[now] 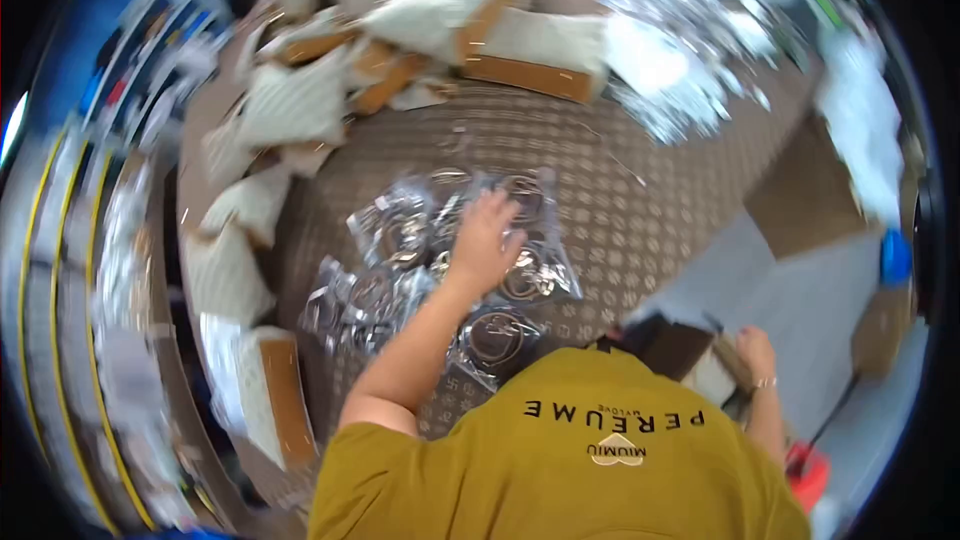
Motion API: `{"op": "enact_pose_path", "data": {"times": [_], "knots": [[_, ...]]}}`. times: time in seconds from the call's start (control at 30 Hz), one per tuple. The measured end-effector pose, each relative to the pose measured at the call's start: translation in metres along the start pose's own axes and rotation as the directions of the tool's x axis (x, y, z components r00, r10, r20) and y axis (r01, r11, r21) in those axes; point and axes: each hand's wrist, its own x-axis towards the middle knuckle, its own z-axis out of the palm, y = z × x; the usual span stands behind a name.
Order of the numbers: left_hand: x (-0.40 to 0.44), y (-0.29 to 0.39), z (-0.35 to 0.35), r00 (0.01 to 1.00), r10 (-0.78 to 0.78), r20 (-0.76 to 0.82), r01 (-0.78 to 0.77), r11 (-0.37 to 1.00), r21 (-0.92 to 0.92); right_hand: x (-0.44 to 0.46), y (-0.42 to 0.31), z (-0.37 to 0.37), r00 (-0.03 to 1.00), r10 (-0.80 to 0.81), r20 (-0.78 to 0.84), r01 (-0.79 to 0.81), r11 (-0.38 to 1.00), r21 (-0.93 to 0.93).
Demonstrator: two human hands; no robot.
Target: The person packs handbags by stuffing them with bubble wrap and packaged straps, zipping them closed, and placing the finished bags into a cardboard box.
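One wide brown surface [600,155] with a pale repeating pattern lies under nearly everything. Cream pillows [298,100] with tan sides curve around its far and left edges, some leaning on one another. At the far right of it is a loose pile of shiny clear packets [690,40], too blurred to count.

In the middle, nearer the person, sits a spread of clear plastic bags [398,225], flat, wrinkled and glossy, with bright glints along their folds. Several overlap. Each of the clearer ones shows thin round rings, gold or brownish in tone; the nearest bag [495,340] holds rings one within another, close to the mustard shirt [570,440]. Finer detail is lost to glare and blur.

Right of the shirt, an open dark box [672,348] stands beside a cream piece [708,380]. The right hand [757,352] is next to that piece, fingers curled; whether they grip anything, I cannot tell. The left hand [487,240] reaches over the bags, palm down, fingers slightly apart and thumb out to the side, clamped on nothing visible.
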Motion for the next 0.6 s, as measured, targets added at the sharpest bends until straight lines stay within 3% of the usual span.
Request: {"op": "enact_pose_path", "data": {"times": [0.03,0.07,0.1,0.13,0.17,0.23,0.3,0.37,0.47,0.53,0.6], "knots": [[0.0,0.014,0.017,0.994,0.075,0.076,-0.071,0.996,-0.055,0.005,0.033,0.027,0.991,0.081,0.103,-0.077,0.996,-0.043],[0.0,0.034,0.04,0.969,0.163,0.187,-0.155,0.986,-0.058,-0.015,0.032,0.028,0.967,0.224,0.122,-0.23,0.973,0.03],[0.0,0.058,0.066,0.916,0.272,0.294,-0.256,0.962,-0.092,-0.023,0.076,0.072,0.964,0.25,0.091,-0.261,0.954,0.146],[-0.001,0.077,0.086,0.876,0.334,0.349,-0.301,0.942,-0.147,-0.046,0.11,0.116,0.966,0.254,-0.052,-0.249,0.965,0.086],[-0.002,0.091,0.102,0.829,0.393,0.398,-0.338,0.919,-0.203,-0.065,0.129,0.138,0.903,0.41,0.13,-0.425,0.894,0.137],[-0.002,0.114,0.134,0.738,0.465,0.49,-0.355,0.884,-0.303,-0.124,0.141,0.177,0.816,0.576,0.053,-0.57,0.785,0.24],[-0.017,0.122,0.163,0.734,0.482,0.478,-0.487,0.865,-0.124,-0.166,0.143,0.198,0.678,0.696,0.234,-0.732,0.615,0.292],[-0.018,0.139,0.172,0.739,0.447,0.505,-0.538,0.842,0.042,-0.2,0.146,0.232,0.55,0.805,0.222,-0.778,0.397,0.487],[-0.019,0.145,0.171,0.727,0.427,0.538,-0.553,0.828,0.089,-0.221,0.14,0.272,0.421,0.79,0.446,-0.869,0.211,0.447],[-0.021,0.146,0.171,0.718,0.442,0.538,-0.579,0.808,0.108,-0.215,0.137,0.34,0.435,0.806,0.401,-0.863,0.247,0.44],[-0.021,0.151,0.176,0.708,0.44,0.552,-0.612,0.772,0.17,-0.192,0.131,0.326,0.505,0.701,0.504,-0.848,0.294,0.441]]}}
